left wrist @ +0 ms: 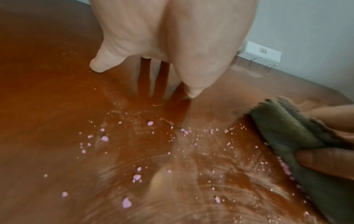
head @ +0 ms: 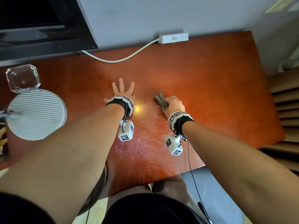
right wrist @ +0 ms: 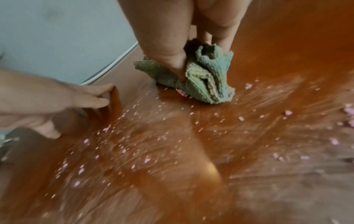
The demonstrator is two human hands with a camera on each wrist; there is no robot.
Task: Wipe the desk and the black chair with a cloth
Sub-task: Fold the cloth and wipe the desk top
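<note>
My right hand (head: 174, 104) grips a bunched grey-green cloth (head: 161, 100) and presses it onto the reddish-brown desk (head: 210, 81) right of centre. The cloth (right wrist: 206, 78) is crumpled between thumb and fingers, and it also shows at the right edge of the left wrist view (left wrist: 298, 141). My left hand (head: 123, 90) lies flat on the desk with fingers spread, a little left of the cloth. Small pink crumbs (left wrist: 134, 175) and wet streaks cover the wood between and below both hands. The black chair is not clearly in view.
A white power strip (head: 174, 38) with its cable (head: 119, 59) lies along the back wall. A round white ribbed object (head: 36, 114) and a clear glass piece (head: 22, 78) stand at the left. A dark monitor (head: 40, 25) fills the back left.
</note>
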